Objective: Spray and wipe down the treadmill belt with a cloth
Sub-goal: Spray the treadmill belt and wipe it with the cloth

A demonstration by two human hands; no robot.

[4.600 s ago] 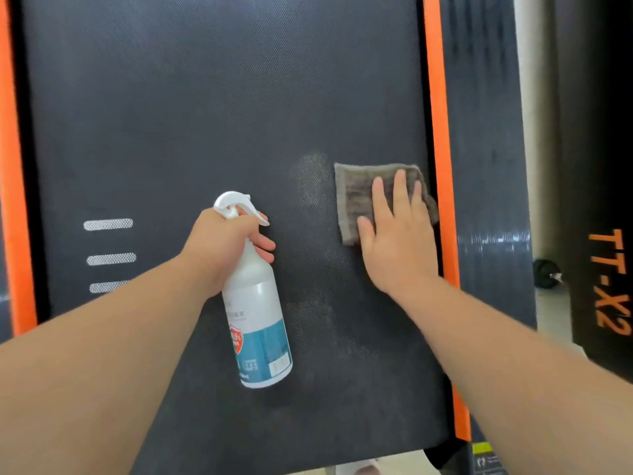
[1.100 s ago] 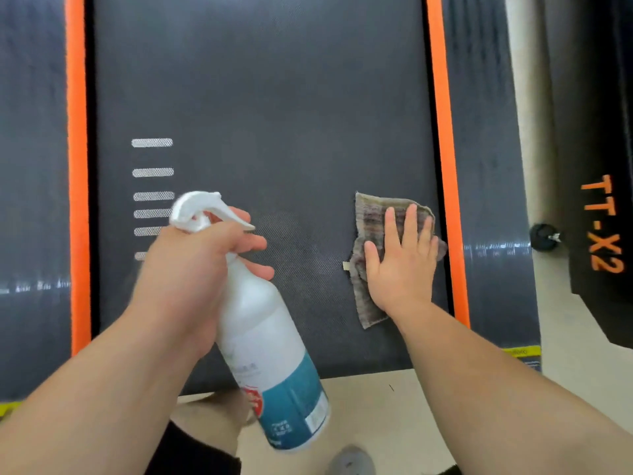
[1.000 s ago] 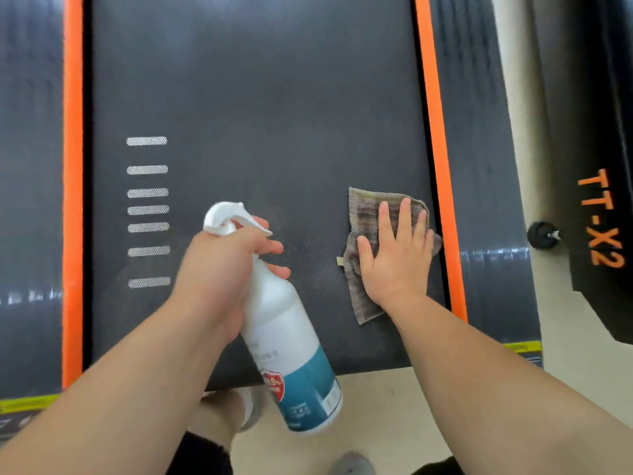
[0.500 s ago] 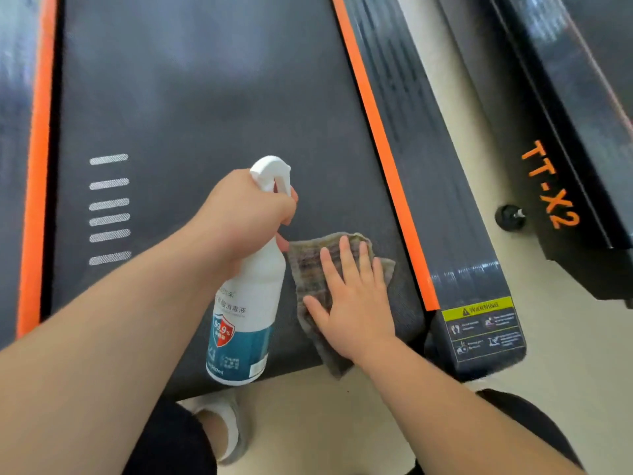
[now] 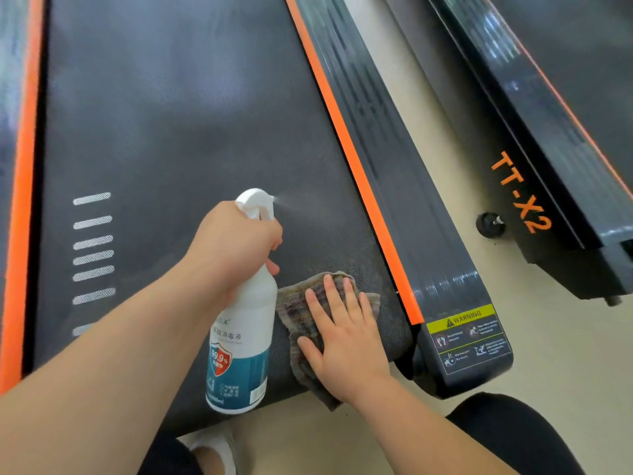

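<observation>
The dark treadmill belt [image 5: 171, 132] fills the view between two orange side strips. My left hand [image 5: 236, 245] grips the neck and trigger of a white spray bottle [image 5: 243, 337] with a blue label, its nozzle pointing right, and a fine mist leaves the nozzle over the belt. My right hand [image 5: 346, 341] presses flat, fingers straight, on a grey-brown striped cloth [image 5: 301, 313] at the belt's rear right corner, just right of the bottle.
The right side rail [image 5: 411, 200] carries a yellow warning label [image 5: 469, 334] at its end. A second treadmill marked TT-X2 [image 5: 520, 193] stands to the right across a strip of beige floor. My knees and a white shoe [image 5: 212, 447] are below the belt's end.
Over the last half second the bottle's nozzle turned rightward and mist now sprays from it. My right hand and the cloth stay at the belt's rear right corner.
</observation>
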